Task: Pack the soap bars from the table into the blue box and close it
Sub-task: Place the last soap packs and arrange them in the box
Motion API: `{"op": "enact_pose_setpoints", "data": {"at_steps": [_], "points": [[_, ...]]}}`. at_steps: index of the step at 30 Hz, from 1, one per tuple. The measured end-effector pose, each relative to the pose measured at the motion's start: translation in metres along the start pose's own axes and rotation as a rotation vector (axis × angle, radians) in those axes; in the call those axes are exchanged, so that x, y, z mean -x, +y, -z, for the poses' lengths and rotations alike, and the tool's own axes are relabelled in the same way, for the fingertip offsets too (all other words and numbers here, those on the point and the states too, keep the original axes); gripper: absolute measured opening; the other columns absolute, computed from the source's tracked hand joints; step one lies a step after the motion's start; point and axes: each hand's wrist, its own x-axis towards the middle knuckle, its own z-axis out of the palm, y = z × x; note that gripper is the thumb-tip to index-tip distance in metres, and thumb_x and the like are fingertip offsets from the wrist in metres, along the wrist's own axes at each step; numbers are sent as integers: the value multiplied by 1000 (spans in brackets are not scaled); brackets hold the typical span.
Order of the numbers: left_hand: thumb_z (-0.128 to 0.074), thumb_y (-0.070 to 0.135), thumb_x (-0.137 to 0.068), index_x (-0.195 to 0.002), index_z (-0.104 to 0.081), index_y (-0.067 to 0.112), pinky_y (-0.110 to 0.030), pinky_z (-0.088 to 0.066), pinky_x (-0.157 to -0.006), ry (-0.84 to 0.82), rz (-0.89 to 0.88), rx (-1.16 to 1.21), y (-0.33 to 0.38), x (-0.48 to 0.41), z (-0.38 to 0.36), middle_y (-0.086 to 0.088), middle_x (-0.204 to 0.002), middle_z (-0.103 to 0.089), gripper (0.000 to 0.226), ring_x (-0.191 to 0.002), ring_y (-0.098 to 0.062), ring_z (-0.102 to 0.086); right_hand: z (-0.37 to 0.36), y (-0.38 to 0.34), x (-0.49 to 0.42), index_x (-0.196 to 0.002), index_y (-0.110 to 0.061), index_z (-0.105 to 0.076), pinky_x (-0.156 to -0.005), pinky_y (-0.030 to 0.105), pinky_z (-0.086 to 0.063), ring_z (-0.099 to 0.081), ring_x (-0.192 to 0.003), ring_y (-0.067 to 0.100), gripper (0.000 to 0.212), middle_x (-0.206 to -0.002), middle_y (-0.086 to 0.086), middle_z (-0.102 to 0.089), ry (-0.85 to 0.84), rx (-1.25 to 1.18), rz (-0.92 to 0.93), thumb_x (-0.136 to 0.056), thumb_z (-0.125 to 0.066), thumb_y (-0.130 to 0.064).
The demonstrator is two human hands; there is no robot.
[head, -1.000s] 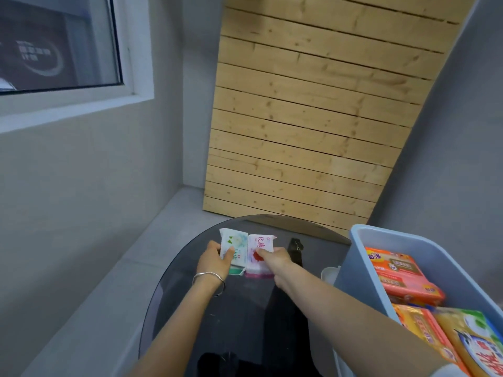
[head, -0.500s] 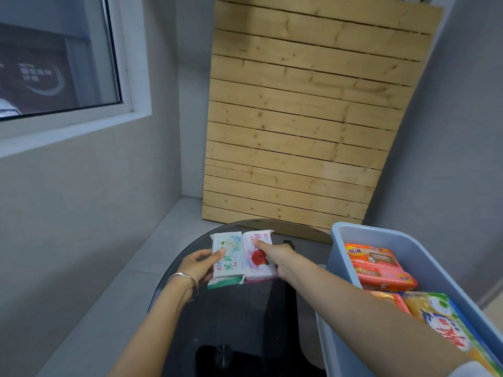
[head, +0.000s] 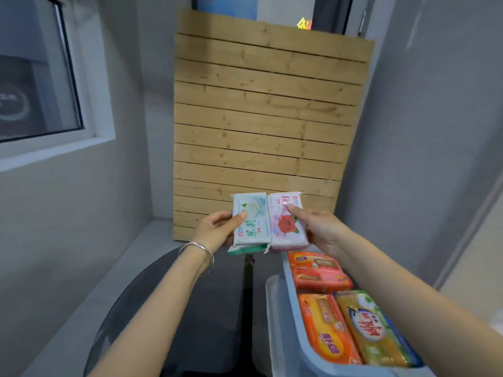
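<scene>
I hold two wrapped soap packs side by side in the air, above the far end of the dark glass table (head: 212, 308). My left hand (head: 215, 231) grips the green-and-white soap pack (head: 251, 221), thumb on its face. My right hand (head: 324, 229) grips the pink rose soap pack (head: 285, 221), touching the green one. Another green pack edge shows beneath them. Just below and to the right stands the blue box (head: 288, 303), open, holding an orange soap pack (head: 317, 270), a second orange pack (head: 326, 327) and a yellow-green pack (head: 373, 330).
A translucent lid (head: 272, 317) leans against the box's left side. A wooden slatted panel (head: 261, 126) stands against the wall ahead. Grey walls close in on both sides, with a window (head: 35, 77) at the left.
Both hands have lifted the two soap packs off the table and carried them up and right, toward the box's far end.
</scene>
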Motion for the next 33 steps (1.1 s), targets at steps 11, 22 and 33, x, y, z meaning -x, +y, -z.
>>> {"op": "enact_pose_setpoints", "data": {"at_steps": [11, 22, 33], "points": [[-63, 24, -85, -100, -69, 7, -47, -57, -79, -165, -81, -510, -19, -1, -113, -13, -96, -73, 23, -84, -25, -70, 109, 31, 7, -77, -5, -62, -61, 30, -54, -67, -65, 20, 31, -84, 13, -72, 185, 207, -67, -93, -55, -31], [-46, 43, -91, -120, -57, 27, -27, -42, -74, -173, -404, -1510, -29, 1, -127, 0, -110, -67, 35, -101, -20, -61, 115, 47, 4, -55, -14, -37, -46, 22, -26, -32, -48, 14, 43, -56, 2, -38, 150, 850, -19, -97, -45, -23], [-63, 53, -75, -140, -33, 28, -31, -32, -104, -204, -361, -1035, -49, 10, -106, 6, -139, -35, 76, -129, -13, -33, 135, 73, 12, -123, -32, -61, -114, 39, -25, -32, -139, 17, 38, -149, -5, -42, 103, 1069, 375, -87, -59, -43]]}}
